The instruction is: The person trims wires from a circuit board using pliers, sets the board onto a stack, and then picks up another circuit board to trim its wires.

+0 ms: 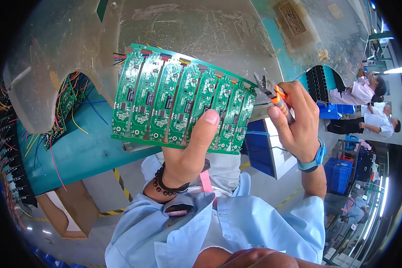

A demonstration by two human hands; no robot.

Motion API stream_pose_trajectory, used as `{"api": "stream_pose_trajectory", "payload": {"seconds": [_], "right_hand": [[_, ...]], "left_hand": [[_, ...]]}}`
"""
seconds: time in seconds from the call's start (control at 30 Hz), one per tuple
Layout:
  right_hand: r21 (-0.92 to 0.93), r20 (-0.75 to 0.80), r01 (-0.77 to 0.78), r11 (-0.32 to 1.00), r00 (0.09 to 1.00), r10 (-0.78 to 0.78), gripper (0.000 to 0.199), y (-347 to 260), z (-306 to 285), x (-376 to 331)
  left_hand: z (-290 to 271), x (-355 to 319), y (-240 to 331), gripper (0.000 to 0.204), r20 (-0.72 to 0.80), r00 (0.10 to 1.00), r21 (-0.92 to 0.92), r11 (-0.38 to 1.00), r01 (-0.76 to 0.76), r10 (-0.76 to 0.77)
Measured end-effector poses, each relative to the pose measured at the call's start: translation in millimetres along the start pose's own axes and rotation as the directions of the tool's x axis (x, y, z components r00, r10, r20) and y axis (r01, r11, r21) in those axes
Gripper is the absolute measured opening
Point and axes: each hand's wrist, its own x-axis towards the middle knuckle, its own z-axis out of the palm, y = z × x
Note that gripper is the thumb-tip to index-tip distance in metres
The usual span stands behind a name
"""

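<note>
A green panel of several joined circuit boards [176, 111] is tilted up in front of me, dotted with small components. My left hand [190, 154] grips it at the lower edge, thumb across the face and the other fingers hidden behind. Coloured wires show behind its upper edge. Beside the panel's upper right corner, my right hand [301, 120] is closed around cutting pliers [277, 99] with orange and dark handles. The pliers' jaws point up and left, close to that corner; whether they touch it I cannot tell.
A worn grey board [192, 24] lies on the teal table [91, 143]. Boards with loose wires [67, 105] lie at left by a black slotted rack [13, 147]. An open cardboard box [69, 207] and a blue bin [259, 149] stand below. Other people [357, 94] are at far right.
</note>
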Motion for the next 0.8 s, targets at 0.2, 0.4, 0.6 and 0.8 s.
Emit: {"api": "stream_pose_trajectory", "payload": {"seconds": [0.2,0.4,0.6,0.8], "right_hand": [[-0.221,0.012,0.108,0.969,0.994,-0.108,0.049,-7.0,-1.8,1.1],[-0.305,-0.006,0.119,0.945,0.992,-0.127,0.049,-13.6,2.1,4.6],[-0.351,0.007,0.153,0.924,0.987,-0.160,0.051,-15.9,3.8,7.0],[-0.329,0.077,0.110,0.938,0.993,-0.089,0.050,-14.8,5.8,3.6]], "left_hand": [[-2.5,-1.8,1.7,0.032,0.083,0.996,0.051,0.997,-0.049,0.045],[-3.6,-3.6,2.0,0.028,0.136,0.987,0.183,0.978,-0.105,0.081],[-5.4,-0.3,-6.3,0.043,0.236,0.954,0.153,0.962,-0.225,0.185],[-6.5,-0.3,-5.9,0.041,0.256,0.946,0.185,0.950,-0.250,0.199]]}}
